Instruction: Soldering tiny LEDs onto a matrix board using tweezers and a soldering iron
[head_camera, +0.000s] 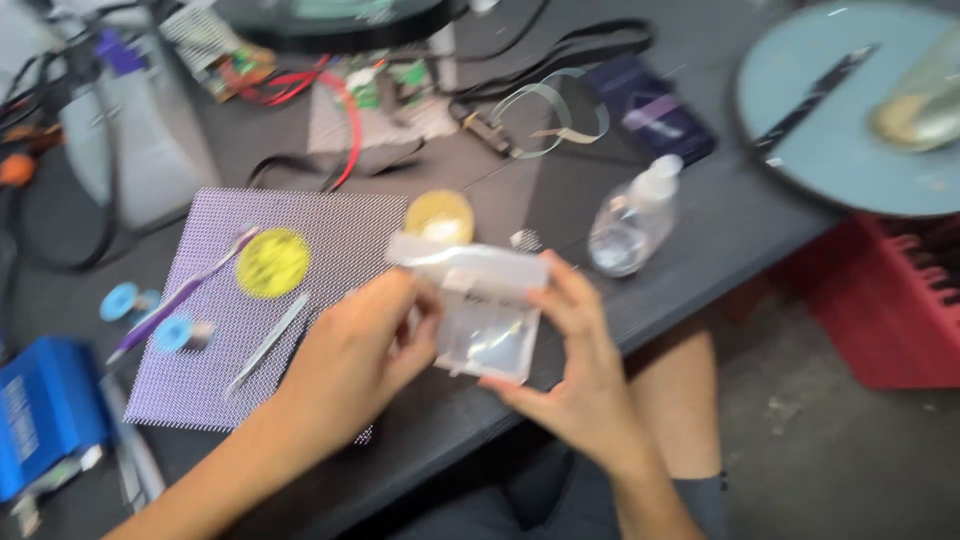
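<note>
Clear plastic bag (488, 320) is held up between both hands, over the worktop (720, 230) edge. Left hand (355, 350) is curled shut w/ fingers pinching the bag's left side; right hand (580, 370) grips its right edge and bottom. Bag top looks unopened, contents not readable due to blur. Small bottle (630, 220) sits beyond right hand; tweezers (268, 340) just left of left hand.

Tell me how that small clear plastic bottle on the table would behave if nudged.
The clear plastic bottle looks thin-walled and mostly empty, so probably light. It seems to lie tilted on the dark table, so its rounded body may roll. Its smooth surface could be somewhat slippery.
</note>
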